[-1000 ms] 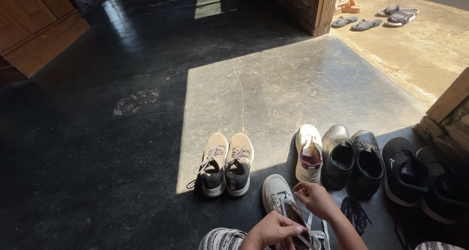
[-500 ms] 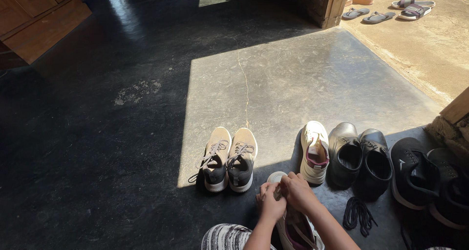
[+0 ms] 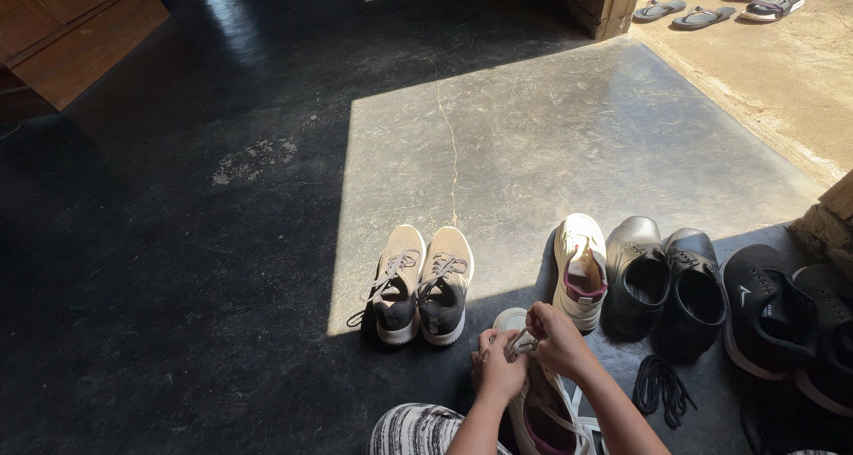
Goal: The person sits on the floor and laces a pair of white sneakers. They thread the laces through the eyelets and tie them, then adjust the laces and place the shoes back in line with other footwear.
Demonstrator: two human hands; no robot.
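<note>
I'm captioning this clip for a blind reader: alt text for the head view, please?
Both hands, left hand and right hand, pinch a lace at the toe end of a white sneaker on a dark floor. Beyond stand a beige pair, its white mate and black shoes.

Hard sunlight poured in from the doorway at upper right and laid one bright, sharp-edged patch across the dark polished floor [image 3: 551, 153], while the rest of it sank near black. A glossy streak of glare ran along the top left. The beige sneakers [image 3: 422, 282] sat right on the boundary, toes lit, heels in shade. My left hand [image 3: 499, 372] and right hand [image 3: 558, 339] worked in shadow over the white sneaker [image 3: 533, 402], yet stayed readable. The black shoes [image 3: 782, 317] at right lost detail in the gloom. Focus was crisp; lines bowed slightly near the edges.
</note>
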